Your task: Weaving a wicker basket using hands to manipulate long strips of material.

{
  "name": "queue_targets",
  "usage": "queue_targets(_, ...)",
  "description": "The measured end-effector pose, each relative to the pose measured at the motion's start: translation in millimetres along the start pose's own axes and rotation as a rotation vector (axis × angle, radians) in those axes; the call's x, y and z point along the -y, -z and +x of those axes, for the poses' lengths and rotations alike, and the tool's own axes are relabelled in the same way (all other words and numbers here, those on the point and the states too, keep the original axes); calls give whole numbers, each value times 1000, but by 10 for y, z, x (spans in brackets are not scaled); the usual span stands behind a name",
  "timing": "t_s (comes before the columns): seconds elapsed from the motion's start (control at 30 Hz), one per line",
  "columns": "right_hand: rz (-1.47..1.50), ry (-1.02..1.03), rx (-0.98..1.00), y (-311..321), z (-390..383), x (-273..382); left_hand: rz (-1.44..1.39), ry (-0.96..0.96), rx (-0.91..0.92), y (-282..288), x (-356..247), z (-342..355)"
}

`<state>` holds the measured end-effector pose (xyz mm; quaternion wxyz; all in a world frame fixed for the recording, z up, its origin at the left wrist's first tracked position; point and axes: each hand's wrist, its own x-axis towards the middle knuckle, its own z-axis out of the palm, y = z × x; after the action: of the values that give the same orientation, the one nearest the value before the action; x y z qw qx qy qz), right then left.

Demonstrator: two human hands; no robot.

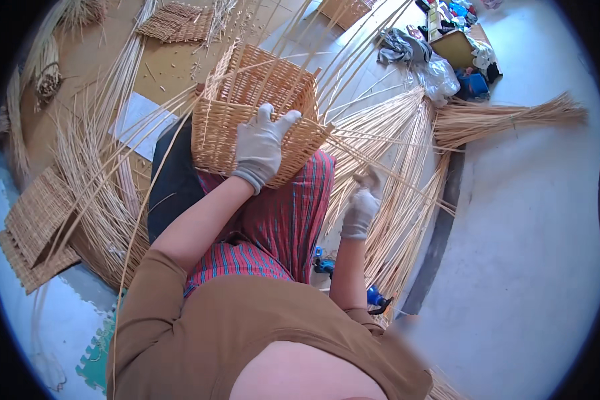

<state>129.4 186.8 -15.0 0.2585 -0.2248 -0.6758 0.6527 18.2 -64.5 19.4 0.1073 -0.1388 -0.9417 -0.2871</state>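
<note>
A square woven wicker basket (213,137) rests tilted on my lap, its mouth facing up and away. Long loose strands fan out from its corners and upper edge. My left hand (259,148), in a pale work glove, grips the near wall close to its rim, fingers bent at the top of the weave. To the right and lower, my right hand (362,210) is raised beside the basket, also gloved. Its fingers are smeared by motion, so whether it holds a strand cannot be told. Just behind it spreads a fan of loose canes (397,150).
A tied cane bundle (513,121) lies on the floor at right. More canes (90,180) and woven panels (40,210) are at left. A blue-handled tool (378,299) lies by my right forearm. A plastic bag (439,80) and a cluttered box (457,48) stand at upper right.
</note>
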Motion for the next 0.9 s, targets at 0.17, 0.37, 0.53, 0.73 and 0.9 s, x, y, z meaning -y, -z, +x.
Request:
queue_targets(0.17,86,128,58,-639,-347,723,-657,-41,-408,7,545,-287)
queue_targets(0.37,-33,-49,769,-1653,-968,616,-752,200,-705,302,1541,-315)
queue_targets(0.53,-426,820,845,-2558,-1362,916,-1191,23,-257,-110,1429,-711)
queue_targets(0.73,-396,735,900,-2642,-1383,897,-1348,220,-494,577,1448,-249)
queue_targets(0.9,-417,921,777,-2480,-1472,1006,-1425,-74,467,1047,1952,229)
